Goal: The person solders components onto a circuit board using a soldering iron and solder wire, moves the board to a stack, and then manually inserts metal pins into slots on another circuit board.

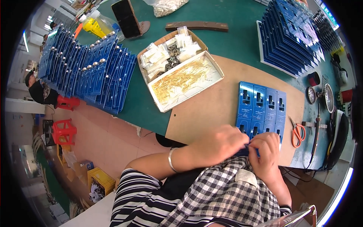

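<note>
A blue circuit board panel (259, 104) with rows of dark cutouts lies on a brown board (206, 117) in front of me. My left hand (224, 143) reaches over its near left corner, with a metal bangle on the wrist and the fingertips pinched together. Close against it, my right hand (266, 151) is closed too, thumb and fingers meeting at the panel's near edge. Whatever sits between the fingertips is too small or hidden to make out. Left of the panel, a shallow white box (218, 77) holds many thin golden pins (177, 82).
Behind the pins, a carton section holds small clear bags (155, 55). Blue boards stand in rows (102, 72) at left and stacked (287, 38) at far right. Orange-handled cutters (298, 136) and a soldering iron (316, 138) lie right. A phone (125, 18) and wooden bar (196, 25) are at the back.
</note>
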Demonstrator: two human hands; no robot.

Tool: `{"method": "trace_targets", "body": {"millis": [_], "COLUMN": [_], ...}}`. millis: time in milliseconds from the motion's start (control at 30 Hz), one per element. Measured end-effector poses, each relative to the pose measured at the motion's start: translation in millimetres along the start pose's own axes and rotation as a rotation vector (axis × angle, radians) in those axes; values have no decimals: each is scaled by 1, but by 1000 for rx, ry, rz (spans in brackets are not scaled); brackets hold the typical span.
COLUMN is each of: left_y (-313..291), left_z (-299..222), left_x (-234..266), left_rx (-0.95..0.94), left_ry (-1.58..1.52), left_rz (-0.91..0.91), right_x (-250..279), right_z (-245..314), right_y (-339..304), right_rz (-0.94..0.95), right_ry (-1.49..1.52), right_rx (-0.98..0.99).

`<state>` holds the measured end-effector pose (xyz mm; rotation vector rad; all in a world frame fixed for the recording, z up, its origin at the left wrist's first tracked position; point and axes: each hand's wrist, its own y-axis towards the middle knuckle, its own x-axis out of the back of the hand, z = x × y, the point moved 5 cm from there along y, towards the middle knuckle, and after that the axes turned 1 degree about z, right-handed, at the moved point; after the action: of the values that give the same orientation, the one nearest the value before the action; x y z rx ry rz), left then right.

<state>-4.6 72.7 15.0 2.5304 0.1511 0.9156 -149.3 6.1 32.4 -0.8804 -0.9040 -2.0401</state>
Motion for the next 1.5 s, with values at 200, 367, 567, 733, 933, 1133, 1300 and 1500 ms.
{"method": "trace_targets", "body": {"millis": [200,367,567,733,933,1133,1300,1500], "left_y": [31,6,17,12,7,0,-5,-12], "left_z": [67,107,119,124,125,128,136,145], "left_x": [103,120,108,116,118,120,116,115], "left_rx": [334,350,373,467,439,535,758,698], "left_ry": [605,780,745,596,426,327,172,120], "left_rz": [-50,141,157,121,5,-57,-105,-104], "right_x": [53,45,37,29,27,24,26,30], "right_z": [-46,-83,-75,-75,-76,-73,-72,-72], "right_y": [-29,-32,-38,-33,-33,-30,-23,-19], "right_rz": [-244,-203,-153,-116,-115,-139,-30,55], "right_ry": [-24,62,32,-60,-113,-170,-162,-146], "right_rx": [-337,-460,-471,-438,-409,-373,-419,-438]}}
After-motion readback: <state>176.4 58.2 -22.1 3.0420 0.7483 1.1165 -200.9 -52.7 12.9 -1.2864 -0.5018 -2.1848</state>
